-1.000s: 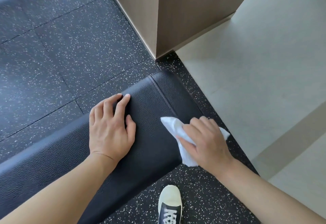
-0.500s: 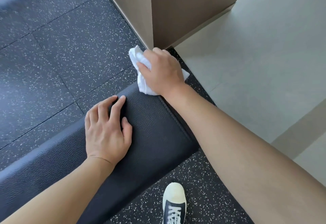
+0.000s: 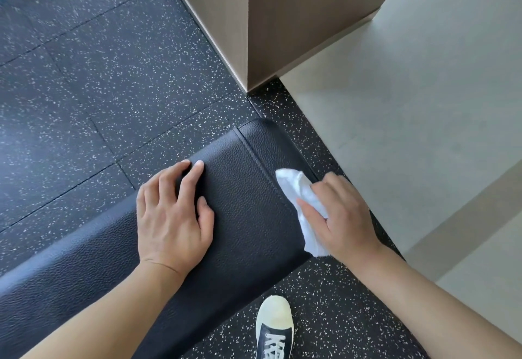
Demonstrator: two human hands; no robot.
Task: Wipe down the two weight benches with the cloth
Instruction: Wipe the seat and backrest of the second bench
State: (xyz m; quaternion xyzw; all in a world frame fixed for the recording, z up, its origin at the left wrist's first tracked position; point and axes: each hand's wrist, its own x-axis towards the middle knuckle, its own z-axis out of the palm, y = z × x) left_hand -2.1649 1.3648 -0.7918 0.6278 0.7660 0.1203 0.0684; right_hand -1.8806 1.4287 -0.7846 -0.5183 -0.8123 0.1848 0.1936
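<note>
A black leather weight bench point(image 3: 243, 197) runs from the lower left up to its rounded end near the middle of the view. My left hand point(image 3: 172, 214) lies flat on the bench top, fingers straight and reaching its far edge. My right hand point(image 3: 341, 214) grips a crumpled white cloth point(image 3: 299, 197) and presses it against the bench's right end, close to the near corner. Only one bench is in view.
A wooden pillar point(image 3: 254, 19) stands on the floor just beyond the bench end. Black speckled rubber flooring point(image 3: 113, 76) surrounds the bench; pale tile floor point(image 3: 409, 104) lies to the right. A dark sneaker with a white toe point(image 3: 274, 327) stands below the bench.
My right hand swept the cloth from the near right side up to the bench's far end corner, then back down to the right end. My left hand stayed planted on the bench.
</note>
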